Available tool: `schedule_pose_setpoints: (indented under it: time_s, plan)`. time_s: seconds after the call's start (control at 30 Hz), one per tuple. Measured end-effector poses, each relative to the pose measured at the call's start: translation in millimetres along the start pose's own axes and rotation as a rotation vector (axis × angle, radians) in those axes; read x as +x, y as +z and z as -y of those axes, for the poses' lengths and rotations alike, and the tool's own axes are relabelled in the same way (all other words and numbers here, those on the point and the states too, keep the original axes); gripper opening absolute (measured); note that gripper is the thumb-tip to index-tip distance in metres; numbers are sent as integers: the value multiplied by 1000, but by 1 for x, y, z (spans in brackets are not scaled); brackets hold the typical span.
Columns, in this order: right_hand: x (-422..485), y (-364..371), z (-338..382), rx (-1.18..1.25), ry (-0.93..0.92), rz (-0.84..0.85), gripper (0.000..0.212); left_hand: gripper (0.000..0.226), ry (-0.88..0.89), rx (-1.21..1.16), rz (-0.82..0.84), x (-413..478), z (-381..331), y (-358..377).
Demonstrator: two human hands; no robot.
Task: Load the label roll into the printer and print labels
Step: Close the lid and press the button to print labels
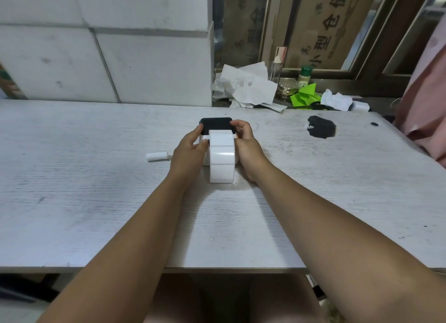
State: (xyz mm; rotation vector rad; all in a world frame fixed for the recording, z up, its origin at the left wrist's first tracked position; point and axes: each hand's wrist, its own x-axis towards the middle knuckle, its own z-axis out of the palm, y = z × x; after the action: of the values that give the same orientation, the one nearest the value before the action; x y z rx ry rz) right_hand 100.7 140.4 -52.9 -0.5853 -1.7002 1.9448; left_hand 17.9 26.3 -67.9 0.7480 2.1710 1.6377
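At frame centre the roll [221,157] sits against the printer [216,127], left hand [190,149] and right hand [246,141] gripping both; feeding seemingly unfinished, nothing printed.

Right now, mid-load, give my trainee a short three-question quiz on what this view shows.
1. True or false: the label roll stands on edge on the table, on the near side of the printer.
2. Which loose item lies on the table to the left of the left hand? A) scissors B) a small white tube C) a green bottle
3. Fill in: the right hand has fingertips on the printer's ____ top.

Key: 1 true; 2 B; 3 black.
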Motion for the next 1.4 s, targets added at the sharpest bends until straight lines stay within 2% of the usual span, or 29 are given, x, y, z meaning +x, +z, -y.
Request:
schedule_pose_setpoints:
  time_s: [0.17, 0.37, 0.63, 1.4]
  plan:
    - [3, 0, -7, 31, -11, 5, 54, 45, 1, 19, -4, 1, 0, 0]
    - [8, -2, -13, 21, -41, -16, 42, 44, -12, 45, 1, 3, 1, 0]
    - [11, -4, -17, -2, -63, -44, 38, 45, -11, 45, 3, 4, 2, 1]
    - [6, -1, -12, -30, -38, -58, 43, 44, 12, 75, 10, -1, -3, 1]
